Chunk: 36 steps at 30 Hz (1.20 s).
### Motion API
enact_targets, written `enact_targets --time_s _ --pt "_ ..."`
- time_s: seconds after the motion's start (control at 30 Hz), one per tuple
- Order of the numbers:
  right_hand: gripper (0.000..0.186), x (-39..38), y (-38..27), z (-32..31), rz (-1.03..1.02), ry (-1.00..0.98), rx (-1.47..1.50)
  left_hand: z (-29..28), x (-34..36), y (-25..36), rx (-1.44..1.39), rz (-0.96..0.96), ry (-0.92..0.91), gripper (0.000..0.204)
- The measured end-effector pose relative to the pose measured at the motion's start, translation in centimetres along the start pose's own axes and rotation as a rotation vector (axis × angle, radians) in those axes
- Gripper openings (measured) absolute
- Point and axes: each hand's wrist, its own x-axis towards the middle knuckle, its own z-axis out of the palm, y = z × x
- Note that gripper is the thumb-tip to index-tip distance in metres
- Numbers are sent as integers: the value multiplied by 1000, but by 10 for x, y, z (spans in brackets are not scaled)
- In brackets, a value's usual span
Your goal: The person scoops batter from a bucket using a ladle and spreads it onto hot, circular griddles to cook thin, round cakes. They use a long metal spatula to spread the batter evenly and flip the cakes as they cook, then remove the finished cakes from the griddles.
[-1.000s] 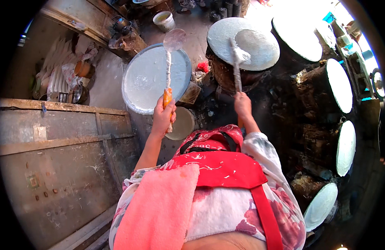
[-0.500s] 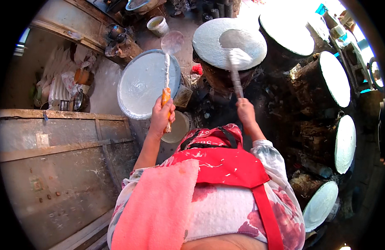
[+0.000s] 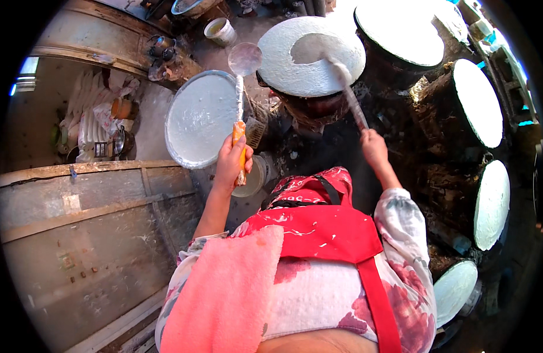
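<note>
My left hand is closed on the orange handle of a long ladle, its round, batter-coated head raised just beyond a wide round tub of white batter. My right hand grips a long flat spreader, whose coated end lies at the white layer on a round griddle atop a dark, rusty stove. An irregular patch in that layer shows grayer and thinner. I cannot tell exactly whether the spreader's blurred end touches it.
More white-topped drum stoves curve down my right side. At left are a metal-sheeted panel and a heap of sacks and pots. A white bucket stands at the back, and a pale round container sits below my left hand.
My right hand and the spreader have swung to the right, and the grey patch on the griddle has changed shape. The griddle and stoves appear shifted in view; my left hand still holds the ladle.
</note>
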Motion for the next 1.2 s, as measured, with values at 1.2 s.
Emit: enact_targets --time_s 1.2 --pt "34 251 25 -100 -383 48 -354 94 -1 4 -29 -134 115 35"
